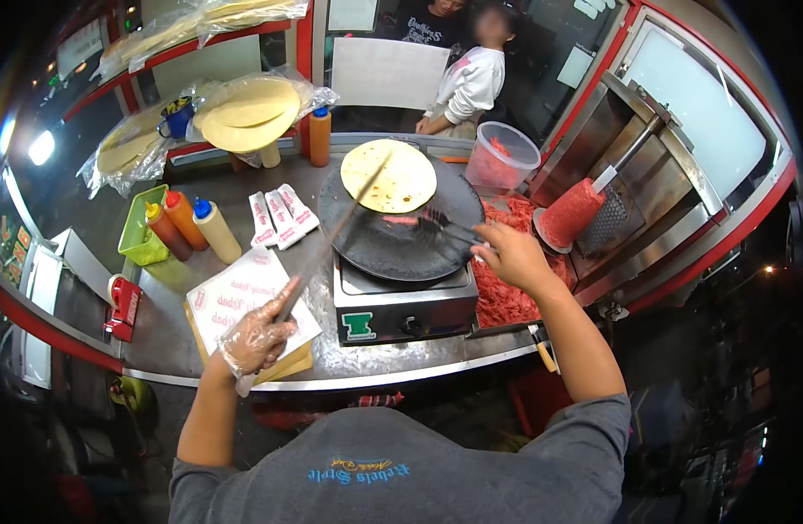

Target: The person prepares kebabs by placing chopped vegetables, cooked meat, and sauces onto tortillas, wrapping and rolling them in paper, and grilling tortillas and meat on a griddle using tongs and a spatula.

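My left hand (257,336), in a clear plastic glove, is closed around the handle of a long knife (331,240). The blade slants up and away, its far end over a round flatbread (388,176). That flatbread lies on the far part of a black round griddle (392,253). At the griddle's right edge, my bare right hand (515,258) grips a dark fork-like utensil (454,230), its pronged end low over the pan. Beside the prongs is a small reddish piece (399,220). Printed wrapping paper (244,293) lies under and beyond my left hand.
Shredded red meat (506,293) fills a tray right of the stove (406,306), below a meat cone on a spit (572,214). Sauce bottles (187,223) and small wrapped packets (279,216) stand left. Bagged flatbreads (248,113) sit on a shelf. Two people (475,79) are beyond the counter.
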Motion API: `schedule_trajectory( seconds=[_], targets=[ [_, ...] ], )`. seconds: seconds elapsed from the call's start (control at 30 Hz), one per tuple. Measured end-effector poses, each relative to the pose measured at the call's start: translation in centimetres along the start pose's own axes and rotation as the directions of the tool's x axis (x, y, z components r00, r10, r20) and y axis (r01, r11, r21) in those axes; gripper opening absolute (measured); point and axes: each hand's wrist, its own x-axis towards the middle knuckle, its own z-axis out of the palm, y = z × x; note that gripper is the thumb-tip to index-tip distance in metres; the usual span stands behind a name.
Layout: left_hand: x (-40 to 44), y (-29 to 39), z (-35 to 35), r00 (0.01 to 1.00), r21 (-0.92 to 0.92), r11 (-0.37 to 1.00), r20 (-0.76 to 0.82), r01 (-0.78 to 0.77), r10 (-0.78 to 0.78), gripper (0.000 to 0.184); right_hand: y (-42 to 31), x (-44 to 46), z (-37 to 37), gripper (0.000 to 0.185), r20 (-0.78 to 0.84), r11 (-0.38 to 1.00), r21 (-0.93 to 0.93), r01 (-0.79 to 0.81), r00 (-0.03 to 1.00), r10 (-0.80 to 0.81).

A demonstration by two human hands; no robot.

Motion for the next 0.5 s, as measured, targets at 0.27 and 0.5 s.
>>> schedule_trajectory(
  seconds=[0.27,0.5],
  targets=[
    [-3.4,-0.6,-0.5,0.994,-0.235,0.967,0.068,0.097,-0.084,0.073,-2.8,-2.0,-2.4,0.039,-0.117,0.874,0.433,-0.223,0.947,0.299],
    [-6.1,-3.1,-1.4,0.987,-0.547,0.827,-0.155,-0.128,0.051,0.083,-10.5,-8.4,10.0,0.040,0.047,0.793,0.562,-0.234,0.966,0.252]
  ],
)
